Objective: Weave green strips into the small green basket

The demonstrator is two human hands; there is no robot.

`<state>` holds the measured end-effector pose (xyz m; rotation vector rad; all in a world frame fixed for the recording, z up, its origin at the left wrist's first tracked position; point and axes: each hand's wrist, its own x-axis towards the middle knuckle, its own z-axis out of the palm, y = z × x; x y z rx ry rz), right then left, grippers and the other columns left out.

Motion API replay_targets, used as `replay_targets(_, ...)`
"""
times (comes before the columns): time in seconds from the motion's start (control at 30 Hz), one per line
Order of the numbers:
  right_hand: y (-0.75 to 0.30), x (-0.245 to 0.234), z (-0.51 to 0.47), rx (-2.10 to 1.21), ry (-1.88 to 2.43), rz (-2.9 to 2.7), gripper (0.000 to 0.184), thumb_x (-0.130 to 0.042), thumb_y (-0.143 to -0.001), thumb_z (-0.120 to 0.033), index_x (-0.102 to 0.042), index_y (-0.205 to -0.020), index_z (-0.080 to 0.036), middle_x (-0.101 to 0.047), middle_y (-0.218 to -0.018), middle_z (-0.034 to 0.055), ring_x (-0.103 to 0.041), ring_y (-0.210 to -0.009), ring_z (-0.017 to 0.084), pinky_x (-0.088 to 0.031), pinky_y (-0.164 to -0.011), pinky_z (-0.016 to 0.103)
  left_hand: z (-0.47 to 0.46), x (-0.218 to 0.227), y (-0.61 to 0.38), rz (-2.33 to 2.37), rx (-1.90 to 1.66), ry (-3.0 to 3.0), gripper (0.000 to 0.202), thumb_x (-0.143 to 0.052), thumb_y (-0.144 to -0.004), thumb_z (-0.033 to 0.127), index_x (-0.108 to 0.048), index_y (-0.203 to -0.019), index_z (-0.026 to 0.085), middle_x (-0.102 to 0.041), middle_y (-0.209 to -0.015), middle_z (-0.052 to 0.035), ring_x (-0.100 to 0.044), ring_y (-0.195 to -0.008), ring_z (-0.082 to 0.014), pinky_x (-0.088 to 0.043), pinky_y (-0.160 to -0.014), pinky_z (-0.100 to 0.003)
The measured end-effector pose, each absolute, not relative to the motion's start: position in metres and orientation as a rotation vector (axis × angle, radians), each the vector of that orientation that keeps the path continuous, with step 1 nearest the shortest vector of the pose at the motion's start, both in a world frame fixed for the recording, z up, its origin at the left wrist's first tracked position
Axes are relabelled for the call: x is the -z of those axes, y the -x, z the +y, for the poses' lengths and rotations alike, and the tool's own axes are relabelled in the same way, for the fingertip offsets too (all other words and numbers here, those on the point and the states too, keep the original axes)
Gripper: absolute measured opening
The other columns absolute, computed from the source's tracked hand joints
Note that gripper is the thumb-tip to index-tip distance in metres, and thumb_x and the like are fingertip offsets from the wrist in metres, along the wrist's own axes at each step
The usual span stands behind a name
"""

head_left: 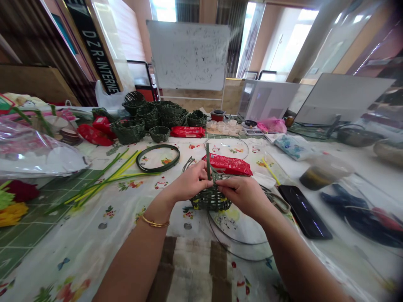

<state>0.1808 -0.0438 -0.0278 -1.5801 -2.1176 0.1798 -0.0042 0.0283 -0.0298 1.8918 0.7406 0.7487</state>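
Note:
A small dark green woven basket (211, 200), with a few yellow bits in its weave, is between my hands above the patterned tablecloth. My left hand (191, 181) is closed at the basket's rim, thumb pointing right. A flat green strip (208, 156) stands upright beside its fingers. My right hand (242, 193) pinches at the right part of the rim, where thin strips meet; its fingertips nearly touch the left thumb. The exact piece in the right pinch is partly hidden. Other loose strip ends stick out behind my left hand.
A coiled green strip (158, 157) and green and yellow stems (110, 178) lie left. Behind are several finished baskets (163, 113) and a red packet (229, 164). A black phone (304, 212) and a cup of dark liquid (325, 171) are right. Thin wire loops (241, 242) lie near the basket.

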Motion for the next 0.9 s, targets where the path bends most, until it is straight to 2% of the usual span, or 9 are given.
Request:
replay_targets(0.13,-0.179,0.023,-0.048,-0.101,1.596,-2.148,0.021,-0.057,-0.086,-0.025,-0.073,-0.099,-0.026,-0.074,-0.087,0.0038,-0.068,-0.077,0.018,-0.051,-0.068,0.027,0.028,0.029,0.004,0.631,-0.633,-1.916,0.016,-0.058,-0.079,0.022,-0.052,-0.092,0.016,-0.054,-0.066,0.0036,-0.051,-0.061,-0.0109,-0.039,-0.058,-0.022)
replay_targets(0.23,-0.180,0.017,-0.052,-0.142,1.602,-2.157,0.020,-0.058,-0.085,-0.024,-0.073,-0.097,-0.025,-0.073,-0.088,0.0033,-0.067,-0.077,0.017,-0.050,-0.068,0.027,0.028,0.032,0.003,0.627,-0.681,-1.913,0.014,-0.061,-0.078,0.023,-0.053,-0.088,0.017,-0.054,-0.068,0.0031,-0.052,-0.065,-0.0113,-0.040,-0.060,-0.022)
replay_targets(0.33,-0.189,0.010,-0.056,-0.406,1.567,-2.167,0.018,-0.056,-0.086,-0.030,-0.073,-0.091,-0.025,-0.072,-0.077,0.0000,-0.065,-0.068,0.015,-0.048,-0.061,0.024,0.027,0.033,0.003,0.615,-0.707,-1.954,0.015,-0.065,-0.074,0.023,-0.056,-0.085,0.017,-0.058,-0.079,-0.0006,-0.057,-0.075,-0.0144,-0.044,-0.069,-0.026)
replay_targets(0.43,-0.202,0.004,-0.058,-0.668,1.578,-2.127,0.028,-0.047,-0.090,-0.034,-0.068,-0.076,-0.022,-0.068,-0.064,-0.0012,-0.062,-0.058,0.012,-0.046,-0.053,0.022,0.024,0.030,0.002,0.615,-0.710,-2.054,0.012,-0.064,-0.076,0.023,-0.057,-0.083,0.018,-0.061,-0.082,-0.0014,-0.059,-0.079,-0.0163,-0.045,-0.083,-0.033)
replay_targets(0.53,-0.213,0.000,-0.058,-0.729,1.619,-2.158,0.027,-0.048,-0.089,-0.031,-0.065,-0.072,-0.020,-0.067,-0.065,-0.0008,-0.060,-0.058,0.012,-0.045,-0.054,0.022,0.022,0.026,0.000,0.604,-0.712,-2.206,0.008,-0.063,-0.078,0.021,-0.055,-0.081,0.019,-0.062,-0.075,0.0021,-0.059,-0.076,-0.0152,-0.030,-0.104,-0.043)
replay_targets(0.6,-0.216,-0.003,-0.057,-0.753,1.615,-2.237,0.025,-0.049,-0.088,-0.030,-0.065,-0.072,-0.020,-0.066,-0.066,-0.0008,-0.058,-0.060,0.011,-0.044,-0.055,0.022,0.020,0.025,-0.001,0.571,-0.704,-2.296,0.008,-0.063,-0.078,0.020,-0.055,-0.081,0.020,-0.061,-0.073,0.0044,-0.059,-0.075,-0.0145,-0.019,-0.111,-0.045)
replay_targets(0.77,-0.214,-0.007,-0.055,-0.943,1.644,-2.291,0.031,-0.044,-0.089,-0.034,-0.064,-0.071,-0.018,-0.060,-0.063,-0.0003,-0.050,-0.055,0.009,-0.040,-0.050,0.021,0.018,0.024,-0.002,0.494,-0.690,-2.402,0.009,-0.062,-0.079,0.018,-0.055,-0.082,0.019,-0.061,-0.074,0.0058,-0.059,-0.076,-0.0131,-0.018,-0.111,-0.045)
replay_targets(0.9,-0.212,-0.006,-0.056,-1.154,1.646,-2.168,0.028,-0.045,-0.088,-0.034,-0.060,-0.071,-0.018,-0.064,-0.068,0.0016,-0.055,-0.059,0.011,-0.043,-0.053,0.022,0.019,0.025,-0.002,0.483,-0.672,-2.416,0.008,-0.062,-0.079,0.018,-0.055,-0.081,0.019,-0.060,-0.073,0.0062,-0.059,-0.076,-0.0129,-0.018,-0.111,-0.046)
